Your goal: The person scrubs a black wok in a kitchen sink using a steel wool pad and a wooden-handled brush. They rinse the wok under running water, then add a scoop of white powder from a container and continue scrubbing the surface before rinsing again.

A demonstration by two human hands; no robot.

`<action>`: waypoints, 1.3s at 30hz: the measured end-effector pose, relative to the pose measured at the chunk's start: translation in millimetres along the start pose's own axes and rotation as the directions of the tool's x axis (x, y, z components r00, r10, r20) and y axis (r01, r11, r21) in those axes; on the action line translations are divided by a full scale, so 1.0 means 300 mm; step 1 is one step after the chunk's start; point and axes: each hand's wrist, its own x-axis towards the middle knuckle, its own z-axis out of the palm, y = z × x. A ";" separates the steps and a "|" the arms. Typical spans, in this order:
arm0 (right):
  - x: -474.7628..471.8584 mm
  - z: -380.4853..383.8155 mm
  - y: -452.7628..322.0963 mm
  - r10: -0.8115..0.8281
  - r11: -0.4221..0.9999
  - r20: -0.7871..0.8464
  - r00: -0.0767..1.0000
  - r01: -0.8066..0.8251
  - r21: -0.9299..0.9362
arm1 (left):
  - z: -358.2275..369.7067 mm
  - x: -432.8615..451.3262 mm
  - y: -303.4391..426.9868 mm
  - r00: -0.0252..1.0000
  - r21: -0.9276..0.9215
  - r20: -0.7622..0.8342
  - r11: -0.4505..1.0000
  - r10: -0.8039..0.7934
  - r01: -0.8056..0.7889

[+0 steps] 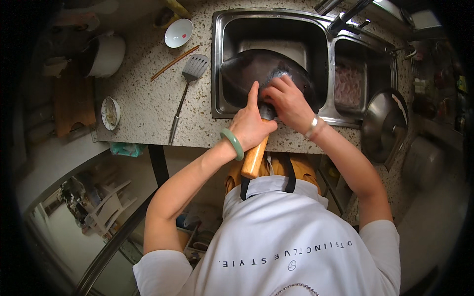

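A dark wok (255, 66) with a wooden handle (255, 159) rests tilted in the larger basin of a steel double sink (218, 74). My left hand (250, 125), with a green bangle at the wrist, lies over the wok's handle end, index finger stretched towards the pan and thumb across the handle. My right hand (287, 100), wearing a silver-coloured bangle, has its fingers curled at the wok's surface, close to the handle joint. A shiny metallic patch, perhaps a steel wool scourer (279, 72), shows just beyond those fingers; they partly hide it.
Left of the sink lie a slotted turner (195, 66), chopsticks (174, 63), a white bowl (179, 33) and a smaller bowl (110, 113) with some contents. The right basin holds pinkish pieces, perhaps meat (348, 83), beneath a dark faucet (346, 18). A pan lid (383, 125) leans beside it.
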 end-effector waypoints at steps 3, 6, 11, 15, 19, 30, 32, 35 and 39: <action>0.023 -0.009 0.005 -0.060 0.998 0.069 0.996 0.060 -0.005 | 0.021 0.000 -0.044 0.995 -0.010 -0.058 0.997 0.077 -0.077; -0.074 -0.054 0.012 0.057 0.997 0.012 0.998 -0.057 0.050 | -0.006 -0.016 0.007 0.998 -0.112 0.046 0.992 -0.049 0.054; 0.044 0.041 0.001 -0.066 0.998 -0.041 0.997 0.065 -0.021 | 0.016 -0.005 -0.014 1.000 -0.047 -0.029 0.999 0.000 -0.002; -0.019 -0.045 0.006 0.002 0.999 0.021 1.000 -0.003 0.047 | -0.019 -0.017 0.012 0.997 -0.089 0.065 0.995 -0.048 0.054; -0.053 -0.035 0.006 0.035 0.999 -0.047 0.998 -0.034 0.034 | 0.013 -0.006 -0.014 1.000 -0.094 0.026 0.996 -0.006 0.009; -0.005 -0.005 -0.008 0.032 0.996 0.004 0.999 -0.032 -0.078 | -0.016 -0.006 0.018 0.996 -0.059 0.081 0.998 -0.032 0.036; 0.058 0.044 0.006 0.011 0.989 0.002 1.000 -0.010 -0.148 | -0.010 -0.012 0.018 0.999 -0.046 0.042 0.998 -0.030 0.032; 0.027 0.000 0.011 -0.002 0.999 0.039 0.999 0.003 -0.046 | -0.016 -0.016 0.004 0.997 -0.065 0.046 0.996 -0.054 0.057; -0.053 -0.048 0.000 0.036 0.999 -0.009 0.999 -0.036 0.013 | 0.003 -0.011 -0.004 0.999 -0.109 0.042 0.994 -0.018 0.022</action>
